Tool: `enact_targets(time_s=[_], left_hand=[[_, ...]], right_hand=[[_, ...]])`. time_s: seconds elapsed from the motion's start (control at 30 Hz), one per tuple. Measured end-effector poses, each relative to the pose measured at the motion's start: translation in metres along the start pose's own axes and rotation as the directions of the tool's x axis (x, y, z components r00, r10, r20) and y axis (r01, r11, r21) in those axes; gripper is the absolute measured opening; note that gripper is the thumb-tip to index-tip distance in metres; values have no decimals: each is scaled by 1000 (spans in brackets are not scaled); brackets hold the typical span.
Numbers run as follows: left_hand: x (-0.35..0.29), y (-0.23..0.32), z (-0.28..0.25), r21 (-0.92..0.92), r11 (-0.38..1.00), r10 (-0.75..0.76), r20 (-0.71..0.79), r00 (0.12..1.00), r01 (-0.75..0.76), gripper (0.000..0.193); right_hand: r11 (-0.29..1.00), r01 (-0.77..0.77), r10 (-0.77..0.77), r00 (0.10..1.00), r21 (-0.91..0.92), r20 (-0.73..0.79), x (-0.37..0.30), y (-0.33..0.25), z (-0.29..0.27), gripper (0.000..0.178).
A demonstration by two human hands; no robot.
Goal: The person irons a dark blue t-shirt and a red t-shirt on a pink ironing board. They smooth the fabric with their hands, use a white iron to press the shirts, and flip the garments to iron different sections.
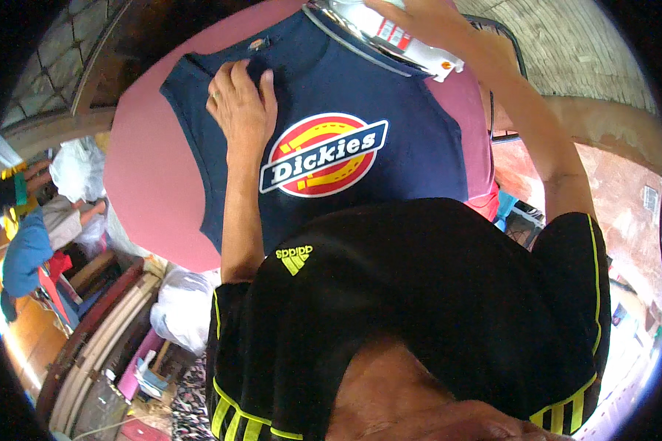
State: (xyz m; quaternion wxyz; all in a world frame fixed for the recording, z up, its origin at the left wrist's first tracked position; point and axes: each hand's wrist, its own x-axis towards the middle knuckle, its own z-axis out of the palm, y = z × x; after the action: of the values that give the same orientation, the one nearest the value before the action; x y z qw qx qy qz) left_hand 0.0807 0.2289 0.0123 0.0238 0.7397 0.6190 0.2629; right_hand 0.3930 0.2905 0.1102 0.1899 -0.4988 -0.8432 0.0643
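Note:
A navy sleeveless shirt with a red, yellow and white printed emblem lies spread on a pink padded ironing board. My left hand rests on the cloth just below the neckline, fingers slightly bent and thumb apart, holding nothing. At the far right side of the shirt, my right hand is closed round a white clothes iron. The iron's metal base sits along the shirt's far edge, by the armhole. Its handle is mostly hidden under the hand and cut by the frame's top.
White plastic bags lie left of the board, and another plastic bag is nearer. Another person in blue is at the far left. Long wooden boards stand at the lower left. A weathered wooden surface lies beyond the right arm.

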Motion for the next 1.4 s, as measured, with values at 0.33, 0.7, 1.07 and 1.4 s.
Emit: enact_targets(time_s=[0.33, 0.7, 1.07, 1.4], left_hand=[[-27, -75, 14, 307, 949, -22, -152, 988, 69, 82], [-12, -85, -8, 435, 900, -23, -9, 1000, 25, 58], [4, -144, -28, 296, 920, 252, 57, 966, -257, 44], [37, -147, -32, 289, 933, 214, 31, 976, -214, 36]], right_hand=[[927, 331, -369, 890, 175, 269, -16, 13, -15, 28], [838, 540, -542, 810, 75, 223, 24, -60, 24, 40], [802, 563, -595, 780, 197, 192, 57, -123, 54, 43], [910, 399, -414, 855, 114, 312, 64, -133, 61, 47]])
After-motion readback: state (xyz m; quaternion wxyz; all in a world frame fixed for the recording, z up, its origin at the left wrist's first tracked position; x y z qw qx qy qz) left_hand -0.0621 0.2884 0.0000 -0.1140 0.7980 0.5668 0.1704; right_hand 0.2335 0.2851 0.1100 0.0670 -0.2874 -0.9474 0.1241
